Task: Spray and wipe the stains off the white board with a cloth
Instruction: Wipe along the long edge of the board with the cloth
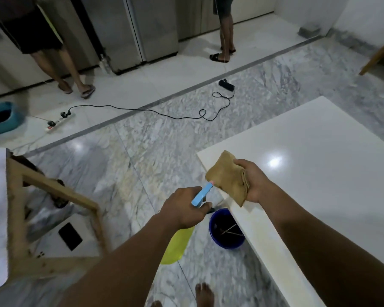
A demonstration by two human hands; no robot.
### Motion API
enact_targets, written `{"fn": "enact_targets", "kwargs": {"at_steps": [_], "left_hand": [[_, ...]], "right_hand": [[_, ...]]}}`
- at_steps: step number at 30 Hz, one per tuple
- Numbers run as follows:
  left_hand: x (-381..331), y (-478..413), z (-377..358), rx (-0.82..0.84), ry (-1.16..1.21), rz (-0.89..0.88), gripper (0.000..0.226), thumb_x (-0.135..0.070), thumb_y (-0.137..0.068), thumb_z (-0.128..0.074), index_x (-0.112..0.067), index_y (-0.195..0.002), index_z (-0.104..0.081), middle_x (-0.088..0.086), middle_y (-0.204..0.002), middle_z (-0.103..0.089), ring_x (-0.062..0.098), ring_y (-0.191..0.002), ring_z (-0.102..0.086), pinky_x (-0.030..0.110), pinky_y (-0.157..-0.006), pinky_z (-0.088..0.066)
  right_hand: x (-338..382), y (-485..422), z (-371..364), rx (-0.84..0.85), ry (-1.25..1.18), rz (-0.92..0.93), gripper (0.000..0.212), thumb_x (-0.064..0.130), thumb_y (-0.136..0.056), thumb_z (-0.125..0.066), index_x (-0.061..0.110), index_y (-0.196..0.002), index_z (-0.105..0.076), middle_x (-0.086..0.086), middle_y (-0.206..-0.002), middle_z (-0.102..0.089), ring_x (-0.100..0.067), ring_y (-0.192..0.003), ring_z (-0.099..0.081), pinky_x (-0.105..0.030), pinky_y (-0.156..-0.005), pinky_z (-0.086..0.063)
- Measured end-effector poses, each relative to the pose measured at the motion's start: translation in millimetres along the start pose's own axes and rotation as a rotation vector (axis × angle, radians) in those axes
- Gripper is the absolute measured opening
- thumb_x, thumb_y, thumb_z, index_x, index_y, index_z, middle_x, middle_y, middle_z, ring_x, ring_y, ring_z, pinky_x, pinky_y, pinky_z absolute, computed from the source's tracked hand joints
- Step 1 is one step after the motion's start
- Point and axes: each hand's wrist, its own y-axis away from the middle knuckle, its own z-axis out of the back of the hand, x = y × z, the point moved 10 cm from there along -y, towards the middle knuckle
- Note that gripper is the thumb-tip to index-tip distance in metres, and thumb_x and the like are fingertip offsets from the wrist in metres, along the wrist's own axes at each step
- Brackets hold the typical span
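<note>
Board (308, 173), white and glossy, lies flat at the right of the view, its near-left edge running down toward the person's feet. Along that edge a faint yellowish smear shows, most likely the stain, though glare and blur make it hard to be sure. Most of the surface further in looks clean, with one bright reflection on it.

Cloth (228, 180), tan and folded into a pad, hangs just above the board's left edge near its far-left corner. The right hand (254, 181) holds it, fingers curled shut around the folded side, and the pad does not seem to press on the surface yet.

Sprayer (203, 193) sits in the left hand (182, 209), fingers wrapped tight about its blue head, with the nozzle aimed at the cloth and the board's edge. Its yellow-green bottle hangs below the wrist. No mist or wet patch can be made out.

A blue bucket (227, 231) stands on the marble floor (142, 151), tucked against the board's edge.

Judging by this, work sits at the spraying stage: the edge stain is left to wet and wipe.
</note>
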Motion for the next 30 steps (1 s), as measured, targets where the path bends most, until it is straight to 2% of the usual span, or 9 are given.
{"fn": "enact_targets", "kwargs": {"at_steps": [4,6,9,11,14,17,19,25,30], "left_hand": [[32,8,11,-0.079,0.058,0.072,0.024,-0.055,-0.082,-0.059,-0.033,-0.091,-0.061,-0.007,-0.083,-0.067,0.016,-0.076,-0.064,0.036,-0.070,-0.056],[48,15,14,-0.119,0.067,0.109,0.022,-0.053,-0.085,-0.062,-0.032,-0.091,-0.062,-0.007,-0.079,-0.066,0.014,-0.072,-0.063,0.033,-0.067,-0.053],[70,27,5,-0.100,0.017,0.157,0.024,-0.056,-0.085,-0.061,-0.032,-0.089,-0.061,-0.007,-0.076,-0.064,0.011,-0.068,-0.061,0.033,-0.064,-0.053],[82,33,-1,-0.076,-0.002,0.188,0.024,-0.059,-0.084,-0.058,-0.035,-0.084,-0.058,-0.006,-0.076,-0.064,0.012,-0.067,-0.061,0.036,-0.065,-0.055],[100,40,-4,-0.099,-0.001,0.244,0.022,-0.057,-0.085,-0.061,-0.036,-0.082,-0.056,-0.007,-0.074,-0.063,0.011,-0.066,-0.061,0.032,-0.064,-0.053],[107,40,-12,-0.099,-0.015,0.255,0.023,-0.056,-0.085,-0.061,-0.033,-0.087,-0.060,-0.007,-0.073,-0.063,0.012,-0.067,-0.062,0.029,-0.063,-0.051],[104,37,-20,-0.088,-0.022,0.237,0.024,-0.058,-0.084,-0.060,-0.034,-0.087,-0.060,-0.008,-0.073,-0.064,0.011,-0.067,-0.062,0.028,-0.063,-0.051],[84,32,-47,-0.011,-0.047,0.173,0.025,-0.058,-0.084,-0.059,-0.034,-0.090,-0.062,-0.008,-0.071,-0.062,0.011,-0.064,-0.061,0.021,-0.058,-0.047],[67,40,-61,0.014,-0.065,0.136,0.027,-0.058,-0.083,-0.058,-0.033,-0.091,-0.062,-0.006,-0.072,-0.063,0.013,-0.066,-0.061,0.029,-0.064,-0.053]], "right_hand": [[86,-31,-18,-0.282,0.723,0.452,0.034,0.038,-0.097,-0.046,0.018,-0.120,-0.061,-0.002,-0.099,-0.064,-0.025,-0.095,-0.061,-0.034,-0.081,-0.050],[99,-48,-53,-0.268,1.070,0.700,0.045,0.037,-0.097,-0.046,0.027,-0.140,-0.047,-0.001,-0.115,-0.060,-0.024,-0.106,-0.056,-0.036,-0.090,-0.046],[43,-113,-71,-0.133,1.662,0.612,0.067,0.053,-0.094,-0.041,0.027,-0.153,-0.026,-0.012,-0.156,-0.033,-0.035,-0.143,-0.029,-0.051,-0.114,-0.030],[23,-137,-69,-0.194,1.882,0.600,0.074,0.065,-0.092,-0.035,0.025,-0.153,-0.025,-0.014,-0.162,-0.017,-0.036,-0.151,-0.007,-0.057,-0.118,-0.011],[26,-138,-87,-0.221,1.893,0.812,0.081,0.065,-0.090,-0.033,0.017,-0.154,-0.026,-0.016,-0.163,-0.016,-0.036,-0.152,-0.005,-0.056,-0.120,-0.010],[19,-146,-86,-0.221,1.958,0.896,0.078,0.058,-0.091,-0.030,0.014,-0.156,-0.023,-0.014,-0.163,-0.020,-0.034,-0.152,-0.012,-0.052,-0.122,-0.014],[17,-146,-83,-0.248,1.936,0.929,0.071,0.049,-0.092,-0.029,0.013,-0.154,-0.028,-0.014,-0.161,-0.027,-0.034,-0.150,-0.019,-0.052,-0.121,-0.018],[6,-141,-68,-0.238,1.942,0.903,0.073,0.040,-0.089,-0.011,0.015,-0.156,-0.020,-0.011,-0.165,-0.016,-0.031,-0.153,-0.010,-0.050,-0.123,-0.012],[-14,-112,-44,-0.229,1.932,0.935,0.072,0.041,-0.090,-0.012,0.013,-0.156,-0.021,-0.012,-0.165,-0.016,-0.031,-0.153,-0.009,-0.051,-0.123,-0.010]]}}
